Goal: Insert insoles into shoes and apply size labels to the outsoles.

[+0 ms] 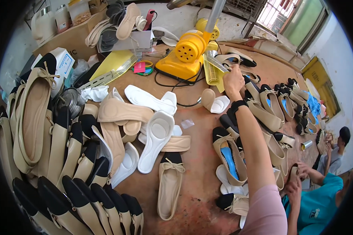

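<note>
My right hand point(234, 81) reaches far across the table, fingers closed at the near end of a beige flat shoe point(227, 58); the fingertips are partly hidden. Just left of it lies a roll of yellow film point(211, 72). My left hand is out of view. Close to me, a beige flat with a black toe and a bow point(170, 186) lies alone. White insoles point(157, 141) and beige insoles point(125, 112) are heaped beyond it. Beside my right forearm sits another black-toed flat with blue lining showing inside point(229, 158).
Many black-toed flats point(76, 196) crowd the left side. A yellow machine base point(180, 64) with a grey pole stands at the back, its black cable on the table. Rows of shoes point(268, 102) line the right. Beyond them a co-worker in a teal shirt point(317, 199) handles a shoe.
</note>
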A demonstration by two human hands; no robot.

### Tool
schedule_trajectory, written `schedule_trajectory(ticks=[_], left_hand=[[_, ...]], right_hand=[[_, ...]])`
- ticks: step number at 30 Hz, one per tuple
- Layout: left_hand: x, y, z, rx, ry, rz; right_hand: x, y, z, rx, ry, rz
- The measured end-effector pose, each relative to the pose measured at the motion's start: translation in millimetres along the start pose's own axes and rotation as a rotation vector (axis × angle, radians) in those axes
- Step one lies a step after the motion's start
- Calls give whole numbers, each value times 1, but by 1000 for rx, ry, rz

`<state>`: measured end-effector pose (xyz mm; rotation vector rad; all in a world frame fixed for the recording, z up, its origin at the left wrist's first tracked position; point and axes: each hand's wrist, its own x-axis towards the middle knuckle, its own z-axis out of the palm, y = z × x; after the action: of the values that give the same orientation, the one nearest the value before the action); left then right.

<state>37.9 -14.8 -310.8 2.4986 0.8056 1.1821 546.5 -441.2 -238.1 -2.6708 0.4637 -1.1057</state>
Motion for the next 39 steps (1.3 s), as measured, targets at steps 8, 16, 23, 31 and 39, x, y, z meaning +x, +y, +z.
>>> schedule_trajectory(ticks=[8,16,23,31,39], left_hand=[[8,-10,-36,14,-72,6],[6,6,-114,-280,-18,-133],[-12,102,-185,-1550,-752,-551],[-27,80,-176,-1558,-930,-952],[-69,60,-202,-1359,-1528,-746]], right_hand=[[19,-9,-76,127,79,-212],[-125,-60,-343,655,195,-716],[-322,-29,-461,987,-338,-1054],[-428,-12,-493,1202,-915,-813],[-431,3,-472,1463,-1224,650]])
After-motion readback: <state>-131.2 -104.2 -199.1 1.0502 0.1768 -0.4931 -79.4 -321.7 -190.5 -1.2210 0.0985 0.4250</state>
